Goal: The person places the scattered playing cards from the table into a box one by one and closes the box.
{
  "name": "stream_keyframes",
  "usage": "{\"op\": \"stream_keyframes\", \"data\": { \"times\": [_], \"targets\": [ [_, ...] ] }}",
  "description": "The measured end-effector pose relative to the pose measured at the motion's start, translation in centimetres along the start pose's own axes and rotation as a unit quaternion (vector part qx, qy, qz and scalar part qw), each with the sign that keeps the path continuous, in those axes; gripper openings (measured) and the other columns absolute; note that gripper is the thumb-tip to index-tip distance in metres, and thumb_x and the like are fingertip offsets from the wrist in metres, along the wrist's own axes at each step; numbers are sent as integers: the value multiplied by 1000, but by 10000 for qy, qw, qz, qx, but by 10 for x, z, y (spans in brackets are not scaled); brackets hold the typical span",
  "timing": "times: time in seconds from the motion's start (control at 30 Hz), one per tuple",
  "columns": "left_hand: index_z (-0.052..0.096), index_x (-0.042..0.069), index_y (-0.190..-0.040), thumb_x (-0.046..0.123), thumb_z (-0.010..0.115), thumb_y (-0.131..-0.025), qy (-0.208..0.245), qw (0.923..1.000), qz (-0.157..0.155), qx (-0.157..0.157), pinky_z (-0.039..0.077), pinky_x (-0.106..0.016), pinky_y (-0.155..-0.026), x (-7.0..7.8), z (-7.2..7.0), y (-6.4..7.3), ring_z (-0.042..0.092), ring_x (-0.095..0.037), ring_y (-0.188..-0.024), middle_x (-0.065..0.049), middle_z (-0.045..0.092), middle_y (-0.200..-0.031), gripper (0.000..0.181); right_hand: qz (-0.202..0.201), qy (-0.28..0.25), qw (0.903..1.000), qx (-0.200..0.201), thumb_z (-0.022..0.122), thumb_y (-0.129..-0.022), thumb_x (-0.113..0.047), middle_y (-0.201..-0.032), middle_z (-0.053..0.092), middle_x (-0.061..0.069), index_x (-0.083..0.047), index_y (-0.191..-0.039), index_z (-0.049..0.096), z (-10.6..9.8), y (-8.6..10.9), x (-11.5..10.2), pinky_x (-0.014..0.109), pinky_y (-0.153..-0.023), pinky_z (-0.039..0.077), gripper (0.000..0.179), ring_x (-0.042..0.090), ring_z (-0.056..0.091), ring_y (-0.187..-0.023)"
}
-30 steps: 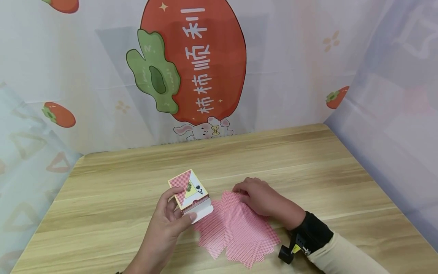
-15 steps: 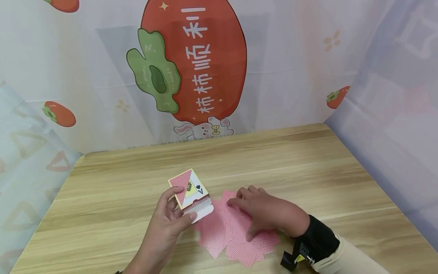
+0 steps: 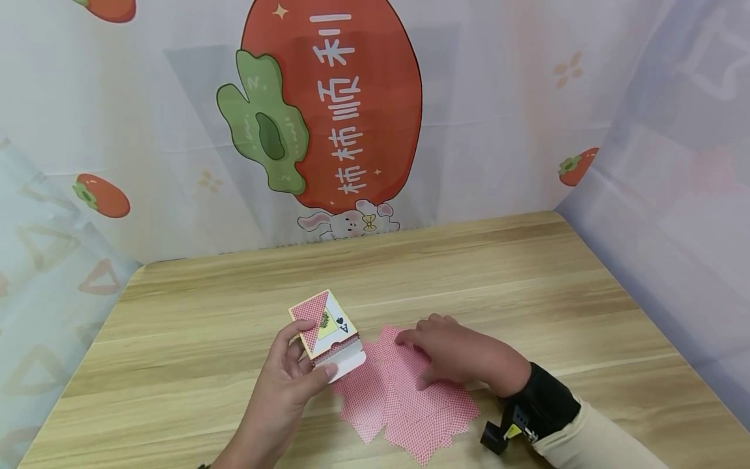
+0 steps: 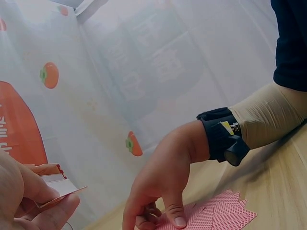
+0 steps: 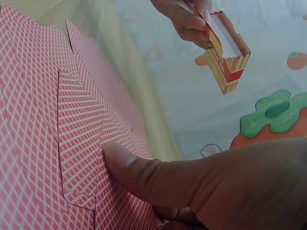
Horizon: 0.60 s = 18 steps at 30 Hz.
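Observation:
My left hand (image 3: 287, 368) holds a playing card box (image 3: 325, 326) tilted above the table, fingers on one side and thumb by its opened white flap (image 3: 342, 361). The box has a red pattern and an ace of spades corner. In the right wrist view the mouth of the box (image 5: 230, 40) looks pale inside; what it holds I cannot tell. Red-backed playing cards (image 3: 366, 397) lie face down in an overlapping, fanned spread. Over their right part rests my right hand (image 3: 454, 352), its thumb (image 5: 139, 167) touching the card backs, the other fingers partly hidden.
A wooden table (image 3: 205, 326) carries everything. Printed cloth (image 3: 498, 130) rises behind it and at both sides. On the right wrist sits a black strap (image 3: 545, 400) with a small camera that juts out close to the cards.
My right hand moved from the cards' far edge toward me across them, then slightly back. One card's near corner has slid a little toward me. The left hand and box stayed still.

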<state>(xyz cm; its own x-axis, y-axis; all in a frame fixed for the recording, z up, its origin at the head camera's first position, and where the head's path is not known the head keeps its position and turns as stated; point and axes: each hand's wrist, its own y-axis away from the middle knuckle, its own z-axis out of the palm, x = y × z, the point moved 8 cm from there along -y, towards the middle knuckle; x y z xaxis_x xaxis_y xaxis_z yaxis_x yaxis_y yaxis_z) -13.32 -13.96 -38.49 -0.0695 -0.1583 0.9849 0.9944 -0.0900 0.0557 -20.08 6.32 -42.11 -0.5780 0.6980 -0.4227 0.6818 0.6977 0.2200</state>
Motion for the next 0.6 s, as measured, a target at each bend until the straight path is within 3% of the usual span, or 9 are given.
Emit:
{"op": "stream_keyframes", "data": {
  "times": [0.17, 0.37, 0.6],
  "targets": [
    [27, 15, -141, -8, 67, -85, -41, 10000, -25, 3, 55, -31, -87, 0, -1, 0, 55, -29, -113, -19, 40, -133, 73, 3, -70, 10000, 63, 85, -74, -32, -92, 55, -7, -19, -131, 59, -3, 0, 0, 36, -81, 39, 64, 15, 45, -89],
    [27, 15, -141, -8, 67, -85, -55, 10000, -15, 4, 55, -31, -87, 0, -1, 0, 55, -29, -113, -19, 41, -133, 73, 110, 284, 9995, -120, 89, -65, -42, -110, 52, -1, -19, -136, 52, -2, 7, -4, 35, -81, 42, 84, 17, 43, -96],
    [27, 15, -141, -8, 68, -85, -71, 10000, -22, 24, 56, -31, -86, 0, -1, 0, 55, -28, -113, -19, 41, -133, 73, 193, 557, 9981, -176, 84, -72, -26, -105, 53, 1, -17, -136, 51, -4, 10, -7, 35, -80, 42, 72, 18, 43, -93]
  ]
}}
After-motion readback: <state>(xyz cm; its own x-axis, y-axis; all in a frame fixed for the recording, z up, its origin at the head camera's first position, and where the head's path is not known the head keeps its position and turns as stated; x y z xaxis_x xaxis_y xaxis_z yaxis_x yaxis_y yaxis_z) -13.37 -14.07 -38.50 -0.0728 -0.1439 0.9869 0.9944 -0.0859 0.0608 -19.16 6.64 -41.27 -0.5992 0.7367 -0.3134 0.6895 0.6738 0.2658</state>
